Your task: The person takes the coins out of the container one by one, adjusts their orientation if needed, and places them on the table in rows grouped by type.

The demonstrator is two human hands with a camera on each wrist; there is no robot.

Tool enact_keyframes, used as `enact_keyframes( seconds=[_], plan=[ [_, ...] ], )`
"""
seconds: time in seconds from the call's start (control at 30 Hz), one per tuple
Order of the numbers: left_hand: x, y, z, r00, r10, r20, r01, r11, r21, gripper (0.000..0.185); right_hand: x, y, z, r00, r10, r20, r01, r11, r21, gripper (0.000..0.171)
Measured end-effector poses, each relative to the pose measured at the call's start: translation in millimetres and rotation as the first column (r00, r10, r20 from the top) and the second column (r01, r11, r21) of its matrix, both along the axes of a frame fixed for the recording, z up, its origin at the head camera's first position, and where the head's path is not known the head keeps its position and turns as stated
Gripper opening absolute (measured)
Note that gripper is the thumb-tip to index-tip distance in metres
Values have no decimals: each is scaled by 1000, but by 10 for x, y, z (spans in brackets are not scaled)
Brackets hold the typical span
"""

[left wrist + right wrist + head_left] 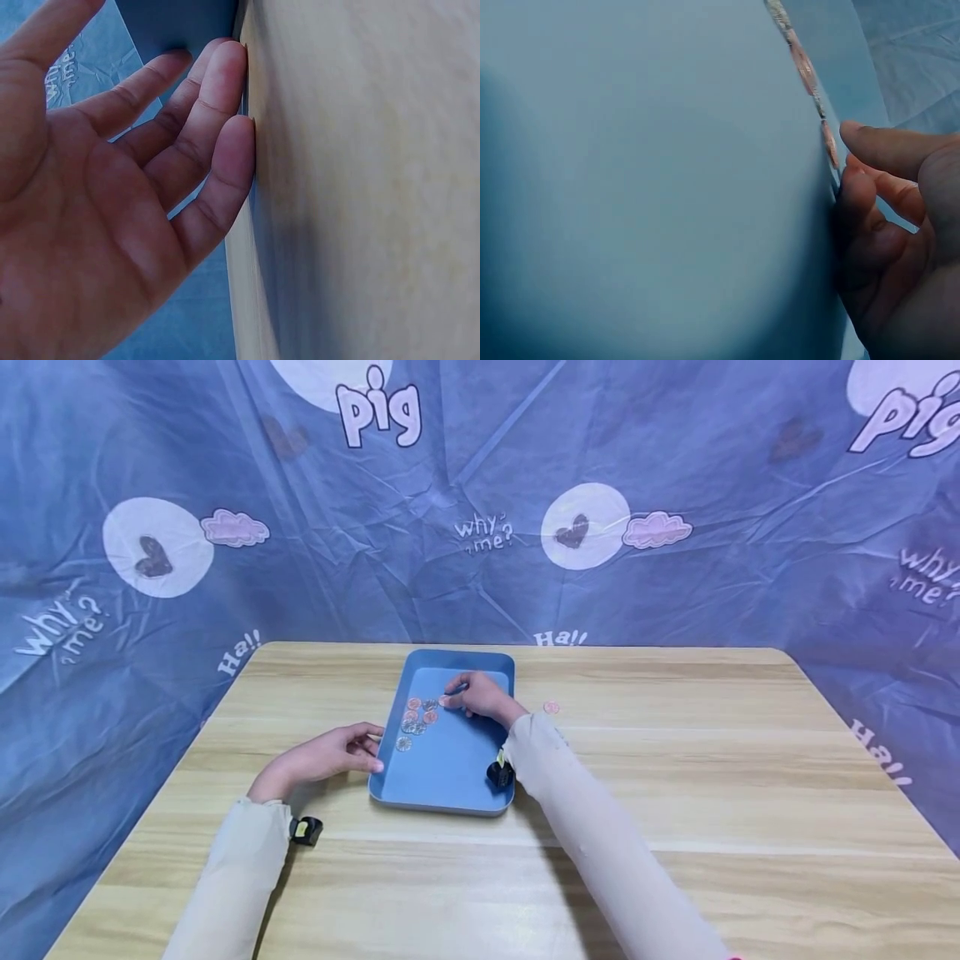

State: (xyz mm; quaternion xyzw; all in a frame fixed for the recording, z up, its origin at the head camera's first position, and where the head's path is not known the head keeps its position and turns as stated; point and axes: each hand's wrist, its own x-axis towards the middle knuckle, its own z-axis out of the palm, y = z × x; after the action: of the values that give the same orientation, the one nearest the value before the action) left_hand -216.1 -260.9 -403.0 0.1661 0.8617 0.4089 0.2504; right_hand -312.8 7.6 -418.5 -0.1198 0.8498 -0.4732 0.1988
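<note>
A blue rectangular tray lies on the table with several copper and silver coins toward its left side. My right hand reaches low into the tray, a copper coin right at its fingertips. From the right wrist, the thumb and forefinger stand slightly apart, and a copper coin sits just beyond them; the other fingers curl under. Outside the tray's left wall, my left hand has its fingertips close against it. Its fingers are loosely bent, their tips on the tabletop.
One more copper coin lies on the wooden table, right of the tray. Behind the table hangs a blue printed cloth. The right forearm crosses over the tray's right wall.
</note>
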Motion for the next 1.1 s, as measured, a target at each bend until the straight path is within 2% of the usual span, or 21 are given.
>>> enact_keyframes(
  seconds=[0.23, 0.57, 0.83, 1.1],
  plan=[
    [-13, 3, 12, 1000, -2, -2, 2, 1000, 7, 66, 8, -9, -18, 998, 4, -60, -2, 999, 38, 24],
    [5, -10, -3, 1000, -4, -6, 4, 1000, -5, 66, -10, -51, -54, 995, 15, -95, -4, 993, 117, 25],
    [6, -12, 20, 1000, -3, -7, 3, 1000, 8, 66, -3, -63, -7, 995, 20, -97, -7, 992, 129, 16],
    [3, 0, -1, 1000, -9, 0, 9, 1000, 0, 65, -19, -53, -40, 996, 32, -85, -21, 992, 128, 19]
  ],
)
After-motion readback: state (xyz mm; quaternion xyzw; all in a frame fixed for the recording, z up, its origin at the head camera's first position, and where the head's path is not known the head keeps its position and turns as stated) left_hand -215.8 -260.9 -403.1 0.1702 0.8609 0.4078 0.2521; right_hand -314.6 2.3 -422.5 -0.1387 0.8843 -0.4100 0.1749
